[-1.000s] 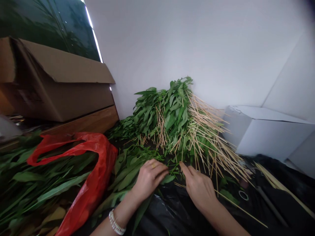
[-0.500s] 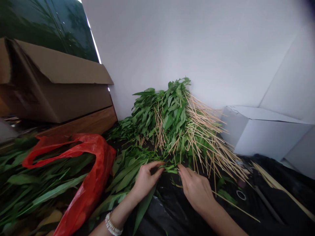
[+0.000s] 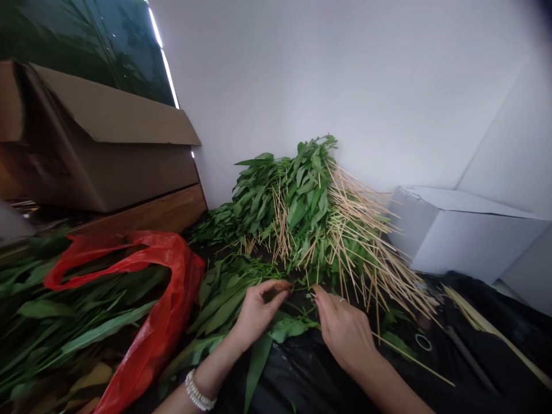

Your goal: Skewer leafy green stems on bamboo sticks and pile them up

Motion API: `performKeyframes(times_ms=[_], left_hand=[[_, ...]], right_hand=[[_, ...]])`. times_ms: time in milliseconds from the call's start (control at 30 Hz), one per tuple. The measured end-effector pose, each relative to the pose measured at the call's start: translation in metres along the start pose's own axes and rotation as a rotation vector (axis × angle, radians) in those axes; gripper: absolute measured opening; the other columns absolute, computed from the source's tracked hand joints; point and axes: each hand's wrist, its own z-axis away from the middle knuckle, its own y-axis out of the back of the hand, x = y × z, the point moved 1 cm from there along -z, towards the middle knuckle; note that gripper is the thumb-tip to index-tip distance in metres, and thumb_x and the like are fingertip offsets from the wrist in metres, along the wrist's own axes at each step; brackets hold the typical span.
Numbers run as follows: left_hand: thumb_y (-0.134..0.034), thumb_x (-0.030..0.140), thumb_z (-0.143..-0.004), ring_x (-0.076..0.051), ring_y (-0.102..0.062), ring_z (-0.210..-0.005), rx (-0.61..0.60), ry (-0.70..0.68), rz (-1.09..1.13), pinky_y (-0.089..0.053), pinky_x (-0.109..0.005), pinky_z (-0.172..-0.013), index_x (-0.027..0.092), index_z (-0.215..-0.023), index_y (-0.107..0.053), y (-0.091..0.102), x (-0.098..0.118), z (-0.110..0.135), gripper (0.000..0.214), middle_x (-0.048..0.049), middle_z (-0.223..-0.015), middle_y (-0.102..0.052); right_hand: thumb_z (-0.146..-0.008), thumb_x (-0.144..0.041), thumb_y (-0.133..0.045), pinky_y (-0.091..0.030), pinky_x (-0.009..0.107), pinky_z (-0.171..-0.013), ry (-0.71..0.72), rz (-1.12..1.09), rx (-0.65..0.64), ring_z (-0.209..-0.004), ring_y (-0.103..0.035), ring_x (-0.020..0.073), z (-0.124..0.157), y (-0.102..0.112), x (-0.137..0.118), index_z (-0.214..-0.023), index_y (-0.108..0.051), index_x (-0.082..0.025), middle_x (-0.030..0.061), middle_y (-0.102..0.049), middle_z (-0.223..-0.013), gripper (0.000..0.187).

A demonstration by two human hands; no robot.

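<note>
My left hand (image 3: 261, 310) is closed in a pinch, thumb against fingers, above loose long green leaves (image 3: 230, 299). What lies in its fingertips is too small to make out. A short gap to the right, my right hand (image 3: 347, 330) also pinches, its fingertips hiding most of what they hold. Thin green stems show between and below the two hands. Under them a broad green leaf (image 3: 288, 328) spreads over black plastic sheeting (image 3: 297, 368). Just beyond stands a heap of leaves (image 3: 302, 198) with many thin wooden sticks (image 3: 366, 236) sticking out.
To the left lies a red plastic bag (image 3: 176, 287) among long leaves (image 3: 86, 310). An open cardboard box (image 3: 129, 172) stands behind it. A white box (image 3: 474, 236) is at the right by the wall. A white ring (image 3: 423, 342) and a single stick (image 3: 420, 362) lie right of my hand.
The bright green strip between my fingertips no longer shows there, and a broad leaf now shows below my hands. Both hands have stayed nearly in place. The view has shifted slightly.
</note>
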Motion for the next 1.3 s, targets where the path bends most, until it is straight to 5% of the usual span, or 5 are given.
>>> performKeyframes(times_ms=[333, 667, 867, 1133, 1300], left_hand=[[-0.066, 0.025, -0.078, -0.02, -0.062, -0.082, -0.249, -0.202, -0.45, -0.051, -0.03, -0.074, 0.024, -0.093, -0.07, -0.021, -0.002, 0.013, 0.016, -0.002, -0.082, -0.071], [-0.052, 0.019, -0.084, -0.017, -0.067, -0.084, 0.0, -0.059, -0.199, -0.052, -0.028, -0.079, 0.022, -0.112, -0.061, 0.001, -0.013, -0.001, 0.03, -0.0016, -0.092, -0.072], [-0.048, 0.011, -0.083, -0.024, -0.051, -0.115, 0.328, -0.226, -0.547, -0.04, -0.043, -0.098, 0.023, -0.114, -0.059, 0.014, -0.005, -0.001, 0.035, -0.0087, -0.122, -0.056], [-0.062, 0.031, -0.082, -0.02, -0.054, -0.088, -0.259, -0.387, -0.584, -0.045, -0.033, -0.08, 0.022, -0.096, -0.066, -0.024, 0.006, 0.015, 0.016, -0.0042, -0.088, -0.066], [-0.06, 0.024, -0.084, -0.02, -0.054, -0.085, -0.317, -0.338, -0.606, -0.044, -0.033, -0.078, 0.021, -0.093, -0.068, -0.025, 0.001, 0.014, 0.012, -0.0043, -0.081, -0.065]], right_hand=[[-0.086, -0.007, -0.039, -0.034, 0.025, -0.057, -0.078, 0.075, -0.082, -0.069, -0.059, 0.0159, -0.004, 0.004, 0.006, -0.102, -0.051, -0.018, 0.0014, -0.062, -0.074, 0.024], [-0.085, -0.006, -0.041, -0.029, 0.026, -0.055, -0.05, -0.035, -0.244, -0.064, -0.058, 0.0129, -0.001, 0.001, 0.006, -0.092, -0.053, -0.022, -0.0023, -0.059, -0.075, 0.02], [-0.087, -0.007, -0.04, -0.031, 0.026, -0.058, -0.087, -0.004, -0.276, -0.071, -0.059, 0.0153, -0.002, 0.003, 0.004, -0.101, -0.055, -0.02, -0.0002, -0.06, -0.079, 0.024], [-0.088, -0.009, -0.041, -0.035, 0.027, -0.062, -0.07, 0.02, -0.263, -0.078, -0.057, 0.017, -0.002, 0.001, 0.004, -0.109, -0.055, -0.019, 0.002, -0.061, -0.083, 0.027], [-0.088, -0.009, -0.041, -0.037, 0.028, -0.062, -0.054, 0.018, -0.219, -0.077, -0.056, 0.0179, 0.0, 0.0, 0.004, -0.111, -0.056, -0.019, 0.0026, -0.061, -0.083, 0.029]])
